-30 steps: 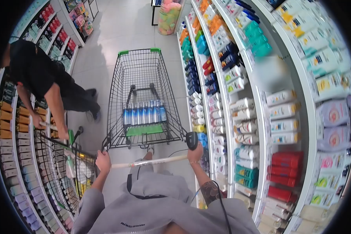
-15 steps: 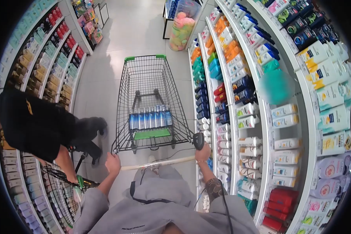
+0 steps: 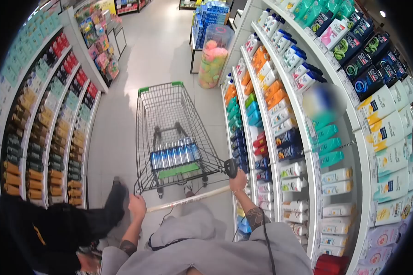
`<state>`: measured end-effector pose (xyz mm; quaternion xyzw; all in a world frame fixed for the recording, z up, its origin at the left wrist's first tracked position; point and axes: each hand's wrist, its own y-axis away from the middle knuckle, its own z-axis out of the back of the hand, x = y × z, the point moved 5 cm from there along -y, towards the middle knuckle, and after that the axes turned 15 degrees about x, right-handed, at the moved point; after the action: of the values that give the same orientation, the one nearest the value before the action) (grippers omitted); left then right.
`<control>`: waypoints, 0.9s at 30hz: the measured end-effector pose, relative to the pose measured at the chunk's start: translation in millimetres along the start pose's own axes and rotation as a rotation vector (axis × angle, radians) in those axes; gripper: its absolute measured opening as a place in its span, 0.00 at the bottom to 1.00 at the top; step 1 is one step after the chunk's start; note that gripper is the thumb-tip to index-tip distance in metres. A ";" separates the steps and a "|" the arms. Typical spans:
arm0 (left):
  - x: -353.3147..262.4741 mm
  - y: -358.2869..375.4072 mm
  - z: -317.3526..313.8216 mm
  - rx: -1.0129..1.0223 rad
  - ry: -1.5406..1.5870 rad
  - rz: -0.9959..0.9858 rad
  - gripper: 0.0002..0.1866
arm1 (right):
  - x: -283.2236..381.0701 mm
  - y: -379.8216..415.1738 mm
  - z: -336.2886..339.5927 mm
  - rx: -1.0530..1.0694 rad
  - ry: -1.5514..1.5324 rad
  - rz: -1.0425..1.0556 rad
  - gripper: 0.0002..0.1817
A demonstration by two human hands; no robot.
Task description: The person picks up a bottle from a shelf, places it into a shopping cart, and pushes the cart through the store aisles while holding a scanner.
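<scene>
My left hand (image 3: 136, 206) is closed at the left end of the shopping cart's pale handle bar (image 3: 188, 199). At the bar's right end, beside a black device (image 3: 230, 168), my right hand (image 3: 238, 181) is closed too. The wire cart (image 3: 170, 110) stretches out ahead of me, with green corners at its front. In its near end lies a row of several blue and silver cans (image 3: 174, 154), behind a green panel (image 3: 178, 170).
Shelves of bottles (image 3: 280, 133) line the right side, and packaged goods (image 3: 46, 137) fill the left shelves. A person in black (image 3: 69, 229) is close on my left. Ahead on the right stands a clear bin of colourful puffs (image 3: 213, 57).
The shelves and puff bin have shifted down in view as more of the aisle ahead shows. The person in black has dropped toward the lower left. My hands stay on the bar.
</scene>
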<state>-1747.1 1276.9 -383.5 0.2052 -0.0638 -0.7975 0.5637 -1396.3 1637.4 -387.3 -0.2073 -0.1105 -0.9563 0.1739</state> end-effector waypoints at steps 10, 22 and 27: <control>-77.4 -101.9 13.8 0.008 -0.015 0.064 0.11 | 47.6 -140.3 10.8 -0.021 -0.063 0.032 0.20; -142.2 -233.5 54.0 0.031 0.009 0.053 0.12 | 115.4 -275.4 -2.6 -0.051 -0.067 0.072 0.16; -148.6 -318.7 86.7 0.022 0.066 0.015 0.13 | 148.4 -301.6 -32.4 -0.076 -0.161 0.004 0.15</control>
<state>-2018.3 1516.7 -373.0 0.2373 -0.0554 -0.7854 0.5690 -1648.7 1861.7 -393.5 -0.2899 -0.0875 -0.9398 0.1584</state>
